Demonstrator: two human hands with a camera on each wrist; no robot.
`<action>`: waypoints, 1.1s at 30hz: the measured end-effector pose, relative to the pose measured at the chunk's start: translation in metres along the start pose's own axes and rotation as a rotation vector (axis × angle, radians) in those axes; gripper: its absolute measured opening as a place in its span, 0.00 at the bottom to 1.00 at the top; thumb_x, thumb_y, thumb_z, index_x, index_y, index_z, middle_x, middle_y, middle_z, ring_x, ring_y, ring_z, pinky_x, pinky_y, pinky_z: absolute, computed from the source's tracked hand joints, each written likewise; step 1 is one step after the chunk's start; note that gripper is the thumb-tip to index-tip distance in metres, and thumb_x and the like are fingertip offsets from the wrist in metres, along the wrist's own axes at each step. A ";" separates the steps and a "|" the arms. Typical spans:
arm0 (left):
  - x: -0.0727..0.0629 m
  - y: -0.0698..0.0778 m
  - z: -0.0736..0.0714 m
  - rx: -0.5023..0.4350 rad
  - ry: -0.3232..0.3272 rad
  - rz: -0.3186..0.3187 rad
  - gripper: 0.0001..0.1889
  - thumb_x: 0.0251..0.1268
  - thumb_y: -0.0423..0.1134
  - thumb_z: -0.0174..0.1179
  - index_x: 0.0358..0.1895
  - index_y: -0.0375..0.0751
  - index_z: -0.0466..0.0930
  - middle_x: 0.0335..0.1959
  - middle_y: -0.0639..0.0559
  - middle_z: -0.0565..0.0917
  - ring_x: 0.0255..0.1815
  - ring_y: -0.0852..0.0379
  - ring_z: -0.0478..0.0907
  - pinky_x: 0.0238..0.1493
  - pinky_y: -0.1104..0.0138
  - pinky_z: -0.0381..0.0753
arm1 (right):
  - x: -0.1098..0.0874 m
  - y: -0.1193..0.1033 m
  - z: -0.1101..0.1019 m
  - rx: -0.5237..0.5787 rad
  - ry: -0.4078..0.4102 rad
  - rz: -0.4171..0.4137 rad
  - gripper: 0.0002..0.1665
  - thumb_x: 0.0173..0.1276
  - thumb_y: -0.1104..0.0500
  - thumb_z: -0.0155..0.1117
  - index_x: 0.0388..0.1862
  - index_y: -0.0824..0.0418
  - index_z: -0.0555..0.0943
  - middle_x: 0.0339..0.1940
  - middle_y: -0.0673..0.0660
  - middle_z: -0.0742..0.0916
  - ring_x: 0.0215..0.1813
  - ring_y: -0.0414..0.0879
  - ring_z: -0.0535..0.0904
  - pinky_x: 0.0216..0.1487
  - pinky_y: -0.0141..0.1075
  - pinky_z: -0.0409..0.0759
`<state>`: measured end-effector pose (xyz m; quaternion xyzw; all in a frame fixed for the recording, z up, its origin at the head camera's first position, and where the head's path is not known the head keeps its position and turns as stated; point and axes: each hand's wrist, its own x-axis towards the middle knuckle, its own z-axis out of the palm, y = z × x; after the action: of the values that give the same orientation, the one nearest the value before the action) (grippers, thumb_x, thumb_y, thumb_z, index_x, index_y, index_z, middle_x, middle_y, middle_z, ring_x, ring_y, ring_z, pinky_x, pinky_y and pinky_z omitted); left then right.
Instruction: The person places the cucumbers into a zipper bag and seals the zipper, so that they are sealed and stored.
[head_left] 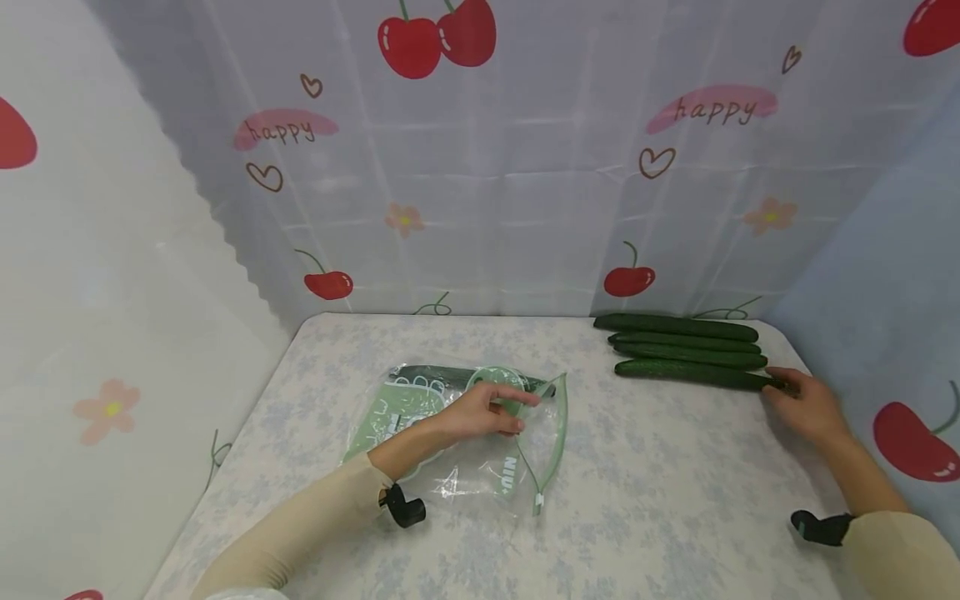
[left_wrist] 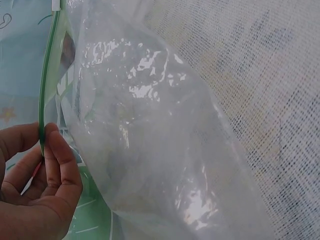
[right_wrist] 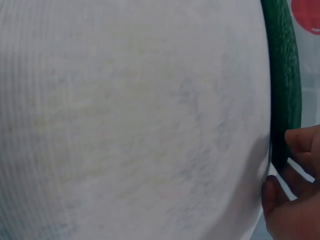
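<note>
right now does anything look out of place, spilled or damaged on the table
Nothing stands out. Four cucumbers lie roughly side by side on the table's right; a fifth cucumber lies inside the clear bag, whose edge the left hand pinches. The bag is wrinkled, but I see no tear or spill.
</note>
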<state>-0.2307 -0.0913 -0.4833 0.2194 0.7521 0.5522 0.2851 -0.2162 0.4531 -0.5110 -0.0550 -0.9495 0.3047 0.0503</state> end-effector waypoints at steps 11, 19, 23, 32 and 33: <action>-0.002 0.002 0.001 0.010 -0.003 0.002 0.26 0.74 0.30 0.67 0.74 0.40 0.80 0.66 0.34 0.85 0.50 0.54 0.91 0.56 0.66 0.91 | 0.000 0.014 0.008 -0.022 0.078 -0.011 0.25 0.84 0.59 0.55 0.70 0.75 0.77 0.69 0.86 0.76 0.64 0.84 0.74 0.57 0.72 0.77; -0.001 0.001 0.003 0.011 0.001 0.006 0.25 0.74 0.30 0.67 0.73 0.38 0.80 0.69 0.35 0.84 0.51 0.53 0.91 0.55 0.65 0.91 | -0.005 0.016 0.005 0.018 0.084 -0.080 0.24 0.87 0.57 0.54 0.68 0.74 0.77 0.68 0.83 0.78 0.63 0.77 0.74 0.40 0.22 0.69; -0.002 0.002 0.003 0.012 0.000 0.006 0.26 0.74 0.30 0.67 0.73 0.38 0.80 0.66 0.33 0.85 0.47 0.58 0.90 0.54 0.66 0.91 | -0.011 0.016 0.000 0.058 0.072 -0.112 0.25 0.88 0.53 0.53 0.69 0.72 0.76 0.64 0.70 0.82 0.56 0.39 0.79 0.38 0.15 0.64; -0.003 0.003 0.001 0.025 0.001 0.000 0.26 0.74 0.31 0.67 0.74 0.41 0.80 0.68 0.34 0.84 0.52 0.52 0.91 0.55 0.66 0.91 | -0.027 0.008 -0.012 0.275 -0.036 -0.131 0.18 0.89 0.54 0.52 0.59 0.70 0.76 0.37 0.24 0.84 0.39 0.20 0.82 0.36 0.20 0.83; -0.003 0.003 0.001 0.027 0.001 -0.001 0.26 0.74 0.31 0.67 0.74 0.41 0.80 0.68 0.35 0.84 0.53 0.50 0.91 0.55 0.66 0.91 | -0.028 0.007 -0.013 0.318 -0.053 -0.121 0.16 0.89 0.54 0.52 0.57 0.67 0.77 0.36 0.26 0.86 0.39 0.23 0.84 0.37 0.21 0.84</action>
<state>-0.2276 -0.0913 -0.4800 0.2226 0.7596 0.5421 0.2819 -0.1862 0.4621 -0.5060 0.0190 -0.8920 0.4486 0.0515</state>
